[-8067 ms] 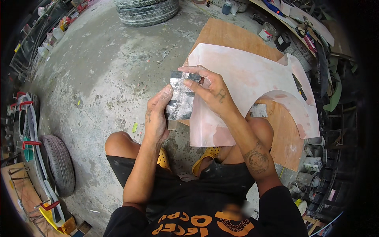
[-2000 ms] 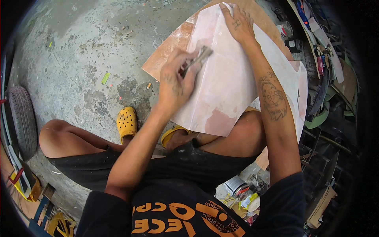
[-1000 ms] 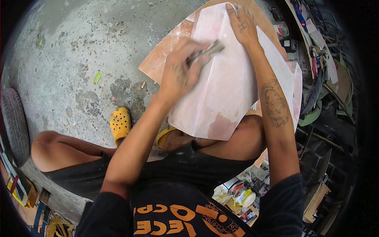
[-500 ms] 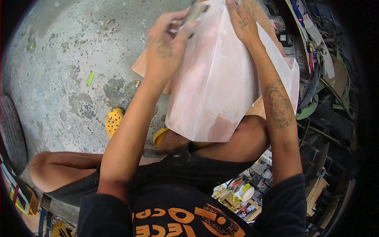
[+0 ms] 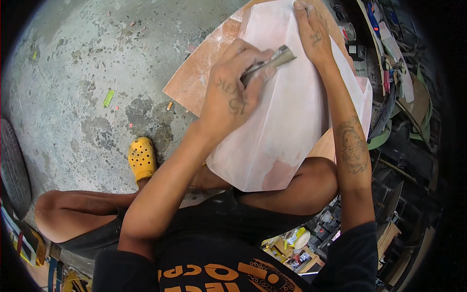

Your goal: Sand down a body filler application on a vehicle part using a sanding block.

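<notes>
A long, faceted panel (image 5: pixel 277 121), coated in pale pink and white, lies over my bent leg, a ridge running along its length. My left hand (image 5: pixel 233 80) is closed on a piece of folded sandpaper (image 5: pixel 279 61), grey-brown and dusty, against the panel's upper left part near the ridge. Farther up, my right hand (image 5: pixel 314 36) lies flat along the panel's right side with nothing in it, fingers pointing away from me. Beneath the panel is a brown board (image 5: pixel 197 73) dusted with white powder.
A yellow clog (image 5: pixel 141 158) is on my foot on the stained concrete floor (image 5: pixel 82 63). At the left edge stands a tyre (image 5: pixel 13 168). Tools and scraps, including a green strip (image 5: pixel 382 138), crowd the right side. More clutter lies beside my right thigh.
My left hand has drawn the sandpaper back toward me and to the right across the panel. The panel's near end sits slightly lower in view; my right hand stays on it.
</notes>
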A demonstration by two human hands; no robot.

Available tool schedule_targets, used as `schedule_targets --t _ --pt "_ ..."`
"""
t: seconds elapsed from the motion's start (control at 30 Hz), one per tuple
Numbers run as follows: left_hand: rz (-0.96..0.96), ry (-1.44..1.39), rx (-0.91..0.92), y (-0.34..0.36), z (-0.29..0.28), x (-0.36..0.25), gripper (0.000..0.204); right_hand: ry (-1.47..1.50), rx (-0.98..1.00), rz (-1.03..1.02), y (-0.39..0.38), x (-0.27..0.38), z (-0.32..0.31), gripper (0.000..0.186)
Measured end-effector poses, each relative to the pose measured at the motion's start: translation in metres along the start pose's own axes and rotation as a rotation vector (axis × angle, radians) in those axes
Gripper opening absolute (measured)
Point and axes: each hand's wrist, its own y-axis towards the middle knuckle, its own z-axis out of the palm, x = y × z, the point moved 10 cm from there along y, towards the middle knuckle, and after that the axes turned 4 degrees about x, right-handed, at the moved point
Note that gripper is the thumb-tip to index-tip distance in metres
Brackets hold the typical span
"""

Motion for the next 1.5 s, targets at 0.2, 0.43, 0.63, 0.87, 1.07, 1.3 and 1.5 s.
schedule_targets --t 0.2,0.43,0.63,0.87,1.07,1.3,1.5 --pt "-0.07 -0.009 0.035 -0.035 -0.005 -0.004 0.024 0.011 0.081 0.138 -0.015 0.013 0.006 0.068" --pt "-0.157 -0.014 0.032 -0.05 -0.005 -0.013 0.023 0.043 0.117 0.115 -0.012 0.005 0.007 0.07" --pt "0.023 0.122 0.012 0.007 0.008 -0.014 0.026 -0.076 -0.039 0.105 -0.016 -0.003 0.01 0.067" --pt "-0.406 -0.138 -0.146 -0.082 -0.037 -0.005 0.025 -0.062 -0.031 -0.017 -0.033 0.016 0.001 0.067" --pt "-0.209 0.059 -0.161 -0.106 -0.021 -0.044 0.021 -0.033 0.004 0.003 -0.031 0.03 0.004 0.06" --pt "-0.225 0.075 -0.069 -0.085 -0.004 -0.032 0.025 -0.083 -0.051 -0.022 -0.035 0.02 0.009 0.059" --pt "-0.194 0.07 -0.131 -0.057 -0.013 -0.023 0.022 -0.003 -0.028 -0.036 -0.032 0.037 0.006 0.055"
